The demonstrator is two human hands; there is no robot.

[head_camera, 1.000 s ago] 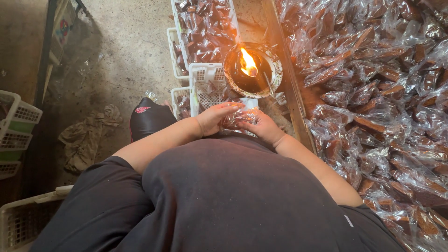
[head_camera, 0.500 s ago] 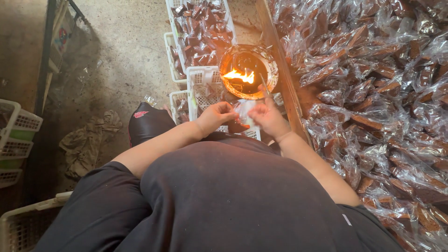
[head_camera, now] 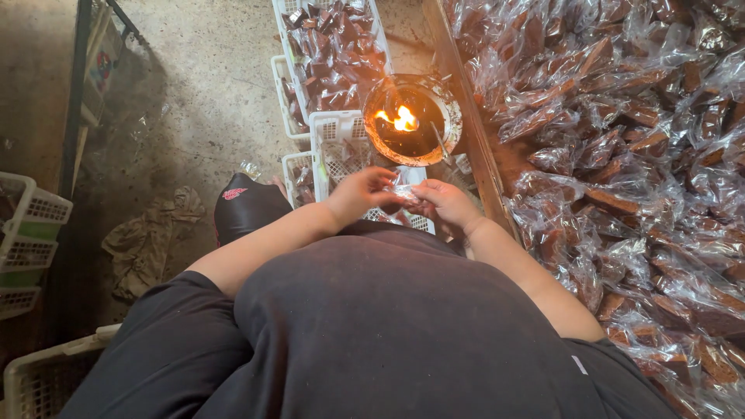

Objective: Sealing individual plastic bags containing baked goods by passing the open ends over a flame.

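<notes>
My left hand (head_camera: 358,194) and my right hand (head_camera: 448,203) meet over a small clear plastic packet (head_camera: 406,191), each pinching one side of it. The packet sits just below a round metal bowl (head_camera: 445,142) in which an open flame (head_camera: 398,119) burns. Both hands hover above a white plastic crate (head_camera: 335,146). My dark shirt fills the lower part of the view.
A big heap of clear-wrapped brown pieces (head_camera: 628,155) covers the surface on the right, behind a wooden edge (head_camera: 466,116). A white crate of wrapped pieces (head_camera: 330,46) stands beyond the bowl. Stacked white baskets (head_camera: 27,233) and a crumpled rag (head_camera: 151,240) lie left on the concrete floor.
My hands stay together on the packet and have shifted slightly away from the flame. The view has drifted, so the bowl sits further right. The flame looks smaller and lower than before.
</notes>
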